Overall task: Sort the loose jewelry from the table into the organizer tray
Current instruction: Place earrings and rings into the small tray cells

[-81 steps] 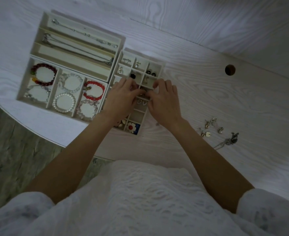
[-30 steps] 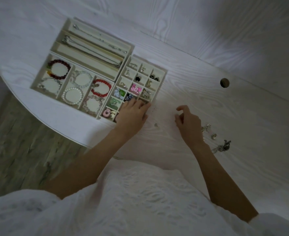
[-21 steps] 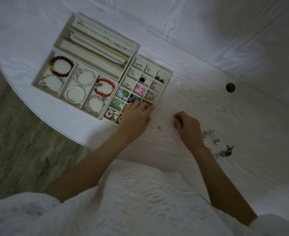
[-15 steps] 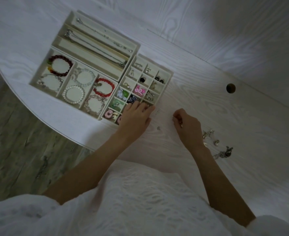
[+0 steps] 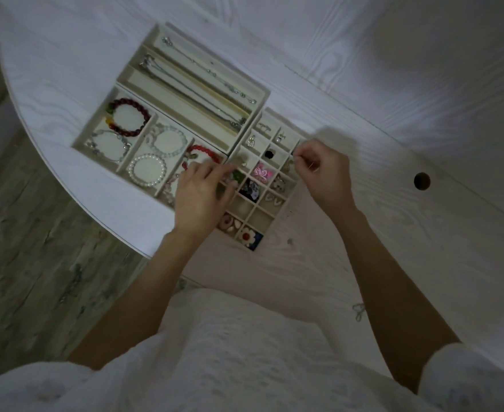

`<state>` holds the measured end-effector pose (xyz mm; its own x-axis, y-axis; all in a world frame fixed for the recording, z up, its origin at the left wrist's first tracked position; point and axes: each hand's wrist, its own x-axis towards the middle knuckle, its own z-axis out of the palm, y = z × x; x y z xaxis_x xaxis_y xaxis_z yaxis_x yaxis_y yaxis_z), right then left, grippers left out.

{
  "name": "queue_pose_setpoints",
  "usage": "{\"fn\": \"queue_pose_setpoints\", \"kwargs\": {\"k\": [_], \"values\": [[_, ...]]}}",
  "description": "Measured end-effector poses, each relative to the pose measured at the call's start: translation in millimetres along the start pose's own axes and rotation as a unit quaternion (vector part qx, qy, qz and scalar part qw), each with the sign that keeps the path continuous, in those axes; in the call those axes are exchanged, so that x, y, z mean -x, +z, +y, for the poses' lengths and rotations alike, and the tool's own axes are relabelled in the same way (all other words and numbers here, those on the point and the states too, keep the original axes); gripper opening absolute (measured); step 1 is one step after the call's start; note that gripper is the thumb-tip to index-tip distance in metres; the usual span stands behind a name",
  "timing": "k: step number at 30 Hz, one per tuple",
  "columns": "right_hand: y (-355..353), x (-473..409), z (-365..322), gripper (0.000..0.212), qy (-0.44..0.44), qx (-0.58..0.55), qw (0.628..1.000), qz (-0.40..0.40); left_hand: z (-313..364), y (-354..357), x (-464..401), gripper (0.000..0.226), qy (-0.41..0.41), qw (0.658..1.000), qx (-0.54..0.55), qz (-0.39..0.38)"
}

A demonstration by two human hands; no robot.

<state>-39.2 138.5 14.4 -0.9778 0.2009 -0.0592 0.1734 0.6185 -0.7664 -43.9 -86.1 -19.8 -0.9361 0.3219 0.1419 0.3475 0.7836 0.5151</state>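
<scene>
Motion blur and dim light hide much detail. Right hand (image 5: 323, 171) sits over the far right edge of the organizer tray (image 5: 246, 132), fingers curled and pinched together at the tips; whatever it pinches is too small to make out, maybe a thin pin. Left hand (image 5: 203, 191) lies on the seam between bracelet section and small-cell grid, fingers loosely bent; cannot tell if it holds anything. It covers part of the red bracelet (image 5: 203, 151) and some left-column cells.

Tray lies on the tabletop (image 5: 408, 233) close to its curved near-left edge, floor (image 5: 36, 278) showing beyond. Bare tabletop opens to the right of the tray, up to a round cable hole (image 5: 422, 181).

Chains (image 5: 203, 81) lie in the long slots, pearl bracelet (image 5: 147, 170) and dark bead bracelet (image 5: 128, 117) in the left cells, pink piece (image 5: 263, 171) and flower piece (image 5: 247, 237) in the grid. Loose chain (image 5: 359, 312) on the tabletop is mostly hidden behind the right forearm.
</scene>
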Motion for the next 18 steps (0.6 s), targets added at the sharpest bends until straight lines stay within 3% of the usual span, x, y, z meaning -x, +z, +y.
{"fn": "queue_pose_setpoints", "kwargs": {"k": [8, 18], "values": [[18.0, -25.3, 5.7, 0.011, 0.011, -0.012, 1.000, -0.014, -18.9, -1.8, -17.0, 0.030, -0.045, 0.998, -0.017, -0.043], [15.7, -28.7, 6.2, 0.014, 0.035, -0.026, 0.999, -0.014, -21.0, -2.0, -21.8, 0.032, -0.041, 0.997, -0.019, -0.069]]}}
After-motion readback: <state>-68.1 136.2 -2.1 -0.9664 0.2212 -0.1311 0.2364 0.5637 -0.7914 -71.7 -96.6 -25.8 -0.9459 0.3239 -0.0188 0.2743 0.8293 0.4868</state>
